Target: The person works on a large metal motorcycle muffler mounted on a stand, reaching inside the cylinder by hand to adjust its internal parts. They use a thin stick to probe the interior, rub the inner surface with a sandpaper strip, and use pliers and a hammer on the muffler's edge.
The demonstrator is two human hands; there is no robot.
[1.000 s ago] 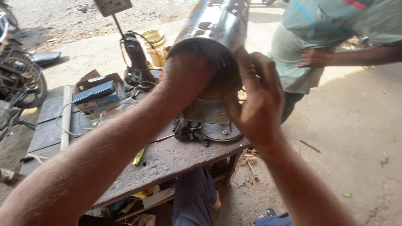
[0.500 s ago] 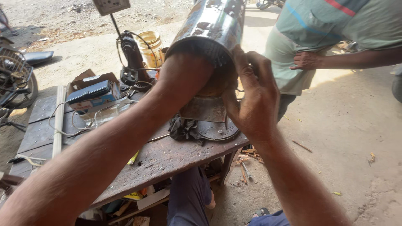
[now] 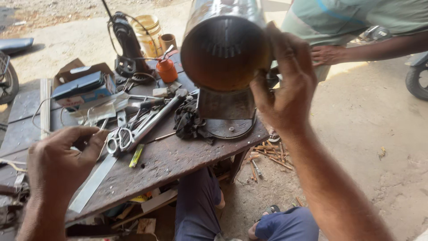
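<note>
Bare forearms, dark blue trousers (image 3: 196, 205)

The left hand (image 3: 60, 163) is hovering at about eight o'clock in the view, back of the hand facing up, fingers curling loosely inward with the thumb bending toward them, closing on nothing. Its forearm is running down to the bottom left corner. The right hand (image 3: 285, 89) is lifting high at about one o'clock, fingers spreading and pressing flat, thumb side turning toward the centre. Its forearm is stretching down to five o'clock, bare and straight
</note>
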